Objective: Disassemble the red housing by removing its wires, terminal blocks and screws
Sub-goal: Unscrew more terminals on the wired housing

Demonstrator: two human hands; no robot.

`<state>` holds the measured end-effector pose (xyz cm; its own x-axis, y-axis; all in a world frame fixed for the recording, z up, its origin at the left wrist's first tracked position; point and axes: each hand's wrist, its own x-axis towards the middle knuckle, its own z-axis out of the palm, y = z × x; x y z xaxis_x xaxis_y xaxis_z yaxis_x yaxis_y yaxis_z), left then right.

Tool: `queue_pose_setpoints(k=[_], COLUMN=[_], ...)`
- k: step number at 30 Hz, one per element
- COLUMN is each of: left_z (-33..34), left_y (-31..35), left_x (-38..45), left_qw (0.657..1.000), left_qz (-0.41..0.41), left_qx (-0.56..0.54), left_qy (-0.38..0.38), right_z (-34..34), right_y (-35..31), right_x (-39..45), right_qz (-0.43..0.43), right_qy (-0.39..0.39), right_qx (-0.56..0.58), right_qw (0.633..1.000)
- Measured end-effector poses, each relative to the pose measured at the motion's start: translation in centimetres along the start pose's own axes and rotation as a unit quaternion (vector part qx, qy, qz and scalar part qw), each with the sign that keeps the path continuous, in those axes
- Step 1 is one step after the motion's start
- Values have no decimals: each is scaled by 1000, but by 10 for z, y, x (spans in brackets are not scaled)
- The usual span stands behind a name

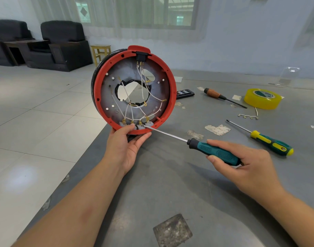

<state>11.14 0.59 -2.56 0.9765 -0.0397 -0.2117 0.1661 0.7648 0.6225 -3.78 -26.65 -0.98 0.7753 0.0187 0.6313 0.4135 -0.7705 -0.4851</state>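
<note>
Your left hand (125, 146) holds the round red housing (134, 90) from below, standing on its edge at the near left corner of the grey table (170, 189), with the open inner side turned to you. The thumb lies on the lower rim beside the grey terminal blocks (136, 124) and the other fingers curl under the rim, so this hand is clamped on the housing. Inside, thin white wires (143, 90) run over the grey metal plate, from a black connector (140, 57) at the top down to the row of blocks at the bottom, and they cross in front of the rough hole in the middle of the plate. Your right hand (245, 166) grips the teal and black handle of a screwdriver (202, 147), with the fingers wrapped around it. Its shaft goes up and to the left, and the tip touches one of the terminal blocks, the second from the right, just beside your left thumb. Further right on the table lie a second screwdriver with a green and yellow handle (267, 140), a small screwdriver with a wooden handle (221, 97), a roll of yellow tape (263, 98), and a short loose wire piece with metal lugs (249, 116). Behind the housing lies a small black case (185, 92). Across the tiled floor you can see dark armchairs (63, 45) and a yellow stool (101, 52).
</note>
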Motion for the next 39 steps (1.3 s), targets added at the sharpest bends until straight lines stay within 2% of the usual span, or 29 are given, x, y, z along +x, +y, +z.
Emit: queue_pose_setpoints(k=[5, 13, 26, 32, 39], left_z=[0, 1, 1, 0, 1], left_y=[0, 1, -1, -2, -2], left_x=[1, 1, 1, 1, 1], left_qw=[1000, 1000, 1000, 1000, 999], left_qz=[1, 0, -3, -5, 5], left_qx=[5, -8, 5, 30, 52], left_qy=[4, 15, 3, -1, -13], right_z=[-1, -1, 4, -5, -9], right_y=[2, 9, -9, -5, 0], right_x=[1, 0, 0, 6, 11], right_qz=[-48, -115, -89, -32, -24], right_qy=[-14, -84, -146, -93, -77], right_qx=[-51, -122, -142, -54, -46], right_qw=[997, 982, 975, 994, 996])
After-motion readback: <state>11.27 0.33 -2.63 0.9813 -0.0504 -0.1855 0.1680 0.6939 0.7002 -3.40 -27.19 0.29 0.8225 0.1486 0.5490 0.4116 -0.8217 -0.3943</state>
